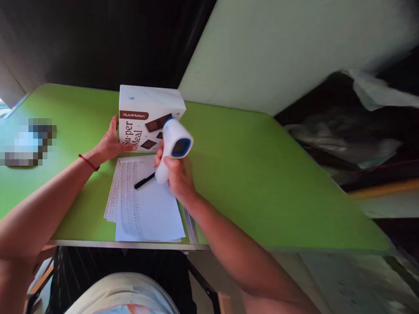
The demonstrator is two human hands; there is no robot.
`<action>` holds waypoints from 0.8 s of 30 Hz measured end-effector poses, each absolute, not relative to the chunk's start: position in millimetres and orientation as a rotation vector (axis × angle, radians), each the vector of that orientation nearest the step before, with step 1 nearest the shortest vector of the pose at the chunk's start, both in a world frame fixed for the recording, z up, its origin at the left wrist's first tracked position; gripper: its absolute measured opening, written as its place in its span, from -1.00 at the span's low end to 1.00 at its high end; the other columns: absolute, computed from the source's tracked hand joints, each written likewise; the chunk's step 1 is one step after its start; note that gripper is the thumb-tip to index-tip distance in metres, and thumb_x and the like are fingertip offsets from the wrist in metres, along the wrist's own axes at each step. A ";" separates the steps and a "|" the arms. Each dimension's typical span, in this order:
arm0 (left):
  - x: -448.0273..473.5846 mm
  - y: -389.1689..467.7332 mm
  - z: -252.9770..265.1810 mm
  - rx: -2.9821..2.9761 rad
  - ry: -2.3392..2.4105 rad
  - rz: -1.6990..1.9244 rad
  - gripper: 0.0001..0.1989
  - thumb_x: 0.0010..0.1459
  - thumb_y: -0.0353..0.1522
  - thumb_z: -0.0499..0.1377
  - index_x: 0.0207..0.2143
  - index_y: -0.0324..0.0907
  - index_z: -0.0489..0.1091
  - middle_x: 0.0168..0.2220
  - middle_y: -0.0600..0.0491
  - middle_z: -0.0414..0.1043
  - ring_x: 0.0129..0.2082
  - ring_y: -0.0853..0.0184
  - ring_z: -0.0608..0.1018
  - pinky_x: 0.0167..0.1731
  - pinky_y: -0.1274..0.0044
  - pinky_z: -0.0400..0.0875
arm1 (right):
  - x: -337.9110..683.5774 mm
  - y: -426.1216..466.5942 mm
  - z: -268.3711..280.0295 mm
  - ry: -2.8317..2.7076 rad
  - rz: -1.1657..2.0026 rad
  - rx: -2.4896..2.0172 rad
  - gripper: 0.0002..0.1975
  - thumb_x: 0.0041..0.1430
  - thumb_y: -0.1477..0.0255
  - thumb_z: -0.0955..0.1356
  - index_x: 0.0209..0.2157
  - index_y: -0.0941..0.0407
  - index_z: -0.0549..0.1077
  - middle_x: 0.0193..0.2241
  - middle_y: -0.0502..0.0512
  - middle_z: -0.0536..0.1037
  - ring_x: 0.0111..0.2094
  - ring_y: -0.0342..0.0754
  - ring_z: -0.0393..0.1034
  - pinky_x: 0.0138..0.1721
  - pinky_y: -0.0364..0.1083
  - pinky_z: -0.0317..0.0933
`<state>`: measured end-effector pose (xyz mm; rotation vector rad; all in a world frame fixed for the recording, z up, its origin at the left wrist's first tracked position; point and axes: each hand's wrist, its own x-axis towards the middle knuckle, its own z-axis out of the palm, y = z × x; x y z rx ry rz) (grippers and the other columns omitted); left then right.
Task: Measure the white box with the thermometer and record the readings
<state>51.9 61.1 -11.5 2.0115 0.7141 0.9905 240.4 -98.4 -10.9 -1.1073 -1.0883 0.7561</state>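
Observation:
My right hand is wrapped round the handle of a white and blue infrared thermometer, its dark screen turned up toward me. The thermometer's front end is close to the face of a white box printed "NutriMotion Su-per Meal"; I cannot tell whether they touch. My left hand grips the box's lower left corner, thumb across the front and fingers along the side. Below lie sheets of paper, the left part covered in handwriting. A black pen rests on them, its far end hidden behind the thermometer.
The green folding table has a metal seam beside the papers. A blurred-out object is on its left. Behind stand a dark panel and a pale wall. A cluttered shelf is off to the right.

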 end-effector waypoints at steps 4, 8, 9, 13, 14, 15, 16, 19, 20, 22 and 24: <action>58.9 59.4 -33.0 1.822 0.770 1.089 -0.07 -0.21 0.11 0.63 0.11 -0.10 0.40 0.11 -0.15 0.60 0.14 -0.11 0.64 0.13 0.05 0.62 | 215.8 -112.4 -10.5 -1.004 0.977 -1.175 -0.76 -0.03 0.20 0.47 -0.35 0.00 0.44 -0.53 -0.10 0.44 -0.50 -0.10 0.31 -0.39 -0.02 0.30; 53.4 39.3 -22.9 1.727 0.820 1.097 -0.28 0.05 0.21 0.49 0.00 -0.10 0.47 0.01 -0.13 0.69 0.01 -0.05 0.71 0.03 0.11 0.68 | 219.7 -113.1 -7.5 -0.893 1.064 -1.198 -0.67 -0.07 0.16 0.46 -0.28 0.02 0.50 -0.54 -0.11 0.45 -0.52 -0.09 0.33 -0.41 -0.01 0.29; 51.9 34.8 -20.0 1.741 0.811 1.081 -0.30 0.08 0.22 0.46 -0.01 -0.10 0.49 0.00 -0.13 0.70 0.01 -0.05 0.72 0.01 0.12 0.69 | 221.1 -113.1 -7.2 -0.881 1.075 -1.204 -0.66 -0.07 0.15 0.46 -0.27 0.02 0.50 -0.54 -0.12 0.44 -0.53 -0.10 0.33 -0.41 -0.02 0.27; 49.0 25.3 -14.0 1.835 0.836 1.008 -0.30 0.16 0.27 0.37 -0.01 -0.11 0.52 0.03 -0.14 0.70 0.04 -0.08 0.72 0.04 0.11 0.68 | 221.3 -115.4 -8.2 -0.888 1.098 -1.248 -0.69 -0.03 0.15 0.45 -0.29 0.02 0.48 -0.60 -0.17 0.37 -0.56 -0.13 0.25 -0.45 -0.04 0.19; 48.7 24.9 -13.7 1.854 0.840 0.995 -0.30 0.18 0.27 0.35 0.01 -0.12 0.52 0.04 -0.15 0.70 0.06 -0.09 0.71 0.07 0.10 0.67 | 220.4 -116.2 -8.3 -0.890 1.108 -1.261 -0.70 -0.03 0.15 0.45 -0.30 0.02 0.47 -0.62 -0.18 0.36 -0.57 -0.13 0.23 -0.46 -0.05 0.17; 48.3 24.9 -13.7 1.874 0.832 0.984 -0.29 0.20 0.28 0.33 0.03 -0.12 0.51 0.05 -0.16 0.69 0.08 -0.09 0.70 0.09 0.09 0.66 | 219.5 -116.9 -7.9 -0.887 1.121 -1.272 -0.71 -0.03 0.16 0.46 -0.31 0.02 0.47 -0.63 -0.18 0.36 -0.57 -0.14 0.22 -0.46 -0.06 0.16; 47.9 25.3 -13.9 1.897 0.815 0.977 -0.29 0.22 0.28 0.31 0.04 -0.12 0.50 0.07 -0.16 0.68 0.09 -0.10 0.69 0.10 0.08 0.65 | 218.5 -117.4 -7.1 -0.879 1.140 -1.280 -0.71 -0.04 0.16 0.46 -0.31 0.02 0.46 -0.64 -0.18 0.36 -0.57 -0.14 0.23 -0.46 -0.06 0.16; 46.2 27.2 -15.0 1.979 0.768 0.967 -0.30 0.27 0.29 0.23 0.04 -0.12 0.48 0.09 -0.18 0.64 0.12 -0.10 0.67 0.16 0.05 0.61 | 216.8 -118.0 -3.4 -0.847 1.190 -1.280 -0.70 -0.07 0.18 0.47 -0.31 0.02 0.46 -0.64 -0.18 0.42 -0.58 -0.14 0.28 -0.46 -0.06 0.20; 45.5 27.8 -15.6 2.003 0.767 0.968 -0.30 0.29 0.29 0.21 0.04 -0.12 0.48 0.09 -0.18 0.63 0.13 -0.11 0.66 0.17 0.04 0.60 | 216.7 -118.0 -2.5 -0.849 1.195 -1.275 -0.70 -0.07 0.18 0.47 -0.32 0.02 0.45 -0.63 -0.17 0.44 -0.58 -0.13 0.30 -0.46 -0.06 0.22; 44.4 29.0 -16.8 2.040 0.775 0.973 -0.31 0.30 0.29 0.19 0.03 -0.12 0.48 0.09 -0.20 0.61 0.11 -0.12 0.65 0.16 0.02 0.59 | 216.9 -117.8 -2.2 -0.874 1.185 -1.261 -0.72 -0.04 0.18 0.46 -0.33 0.01 0.43 -0.62 -0.17 0.45 -0.58 -0.12 0.34 -0.45 -0.05 0.25; 43.7 29.9 -18.0 2.063 0.772 0.976 -0.31 0.31 0.29 0.18 0.04 -0.12 0.48 0.09 -0.20 0.60 0.09 -0.11 0.66 0.13 0.01 0.60 | 217.6 -117.6 -3.9 -0.902 1.165 -1.255 -0.74 0.01 0.17 0.45 -0.34 0.00 0.42 -0.62 -0.17 0.45 -0.58 -0.12 0.36 -0.46 -0.05 0.27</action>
